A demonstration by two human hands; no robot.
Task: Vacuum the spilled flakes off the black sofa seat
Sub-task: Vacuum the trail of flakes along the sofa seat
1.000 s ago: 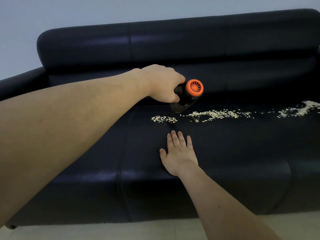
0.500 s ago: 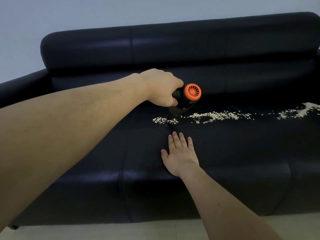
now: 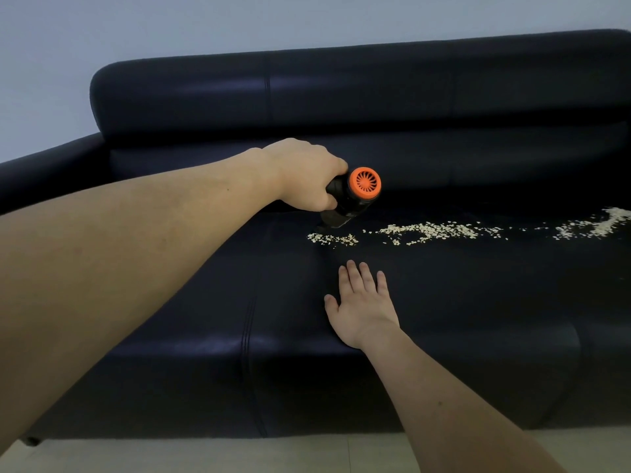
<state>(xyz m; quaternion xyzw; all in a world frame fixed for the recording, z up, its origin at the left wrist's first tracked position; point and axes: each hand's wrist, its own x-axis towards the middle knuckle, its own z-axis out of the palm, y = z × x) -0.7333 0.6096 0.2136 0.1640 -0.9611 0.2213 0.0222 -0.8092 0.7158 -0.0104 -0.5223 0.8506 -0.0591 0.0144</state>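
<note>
A black handheld vacuum (image 3: pixel 355 196) with an orange vented end cap is gripped by my left hand (image 3: pixel 304 179). Its dark nozzle points down at the black sofa seat (image 3: pixel 478 295), just above the left end of a trail of pale flakes (image 3: pixel 430 231). A small separate patch of flakes (image 3: pixel 333 239) lies right under the nozzle. The trail runs rightward to a thicker heap (image 3: pixel 594 227) near the frame's right edge. My right hand (image 3: pixel 362 302) rests flat on the seat, palm down, fingers apart, in front of the flakes.
The sofa's backrest (image 3: pixel 341 93) rises behind the flakes and its left armrest (image 3: pixel 41 172) lies beyond my left forearm. A stitched seam (image 3: pixel 249 322) divides the seat cushions. Pale floor (image 3: pixel 307 454) runs along the sofa's front; a grey wall stands behind.
The vacuum and my left hand have shifted slightly left along the flake trail, leaving a small gap in it. My right hand has stayed flat on the seat.
</note>
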